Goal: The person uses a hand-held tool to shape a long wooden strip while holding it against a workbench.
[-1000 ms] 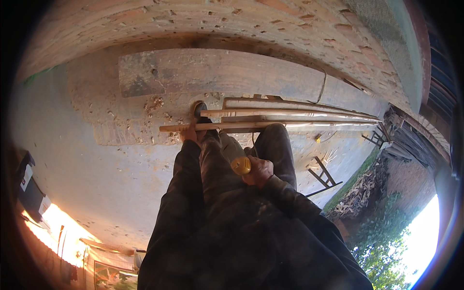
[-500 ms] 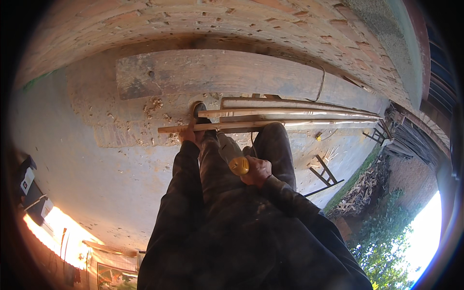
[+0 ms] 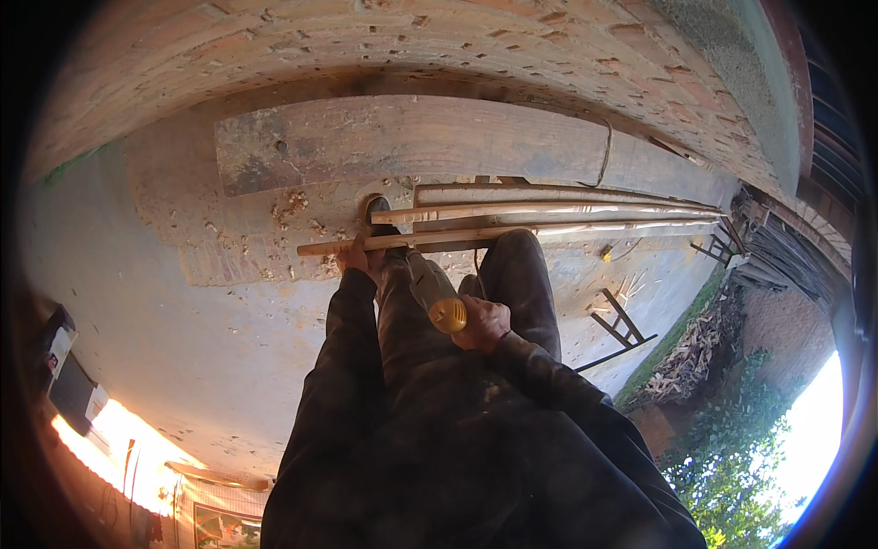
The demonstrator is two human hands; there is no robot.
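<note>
My right hand point(image 3: 483, 323) is wrapped round the handle of a power drill point(image 3: 430, 285) with a grey body and a yellow rear end. Its front end points away from me, close against the near edge of a long pale wooden strip point(image 3: 585, 226); the bit cannot be made out. Near that strip's left end, my left hand point(image 3: 355, 258) is closed round it, fingers partly hidden. A second pale strip point(image 3: 476, 210) runs just beyond, both lying along a narrow wooden bench point(image 3: 549, 194). My knee is bent beside the near strip.
A wide, worn plank point(image 3: 393, 137) lies along the brick wall point(image 3: 366, 41). Wood shavings point(image 3: 291, 203) litter the concrete floor near my shoe point(image 3: 376, 205). Off to the right are a dark metal frame point(image 3: 622, 325), a small yellow object point(image 3: 606, 253) and a heap of wood scraps point(image 3: 681, 361).
The drill and my right hand have shifted very slightly left. My left hand stays on the near strip. The view has tilted a little.
</note>
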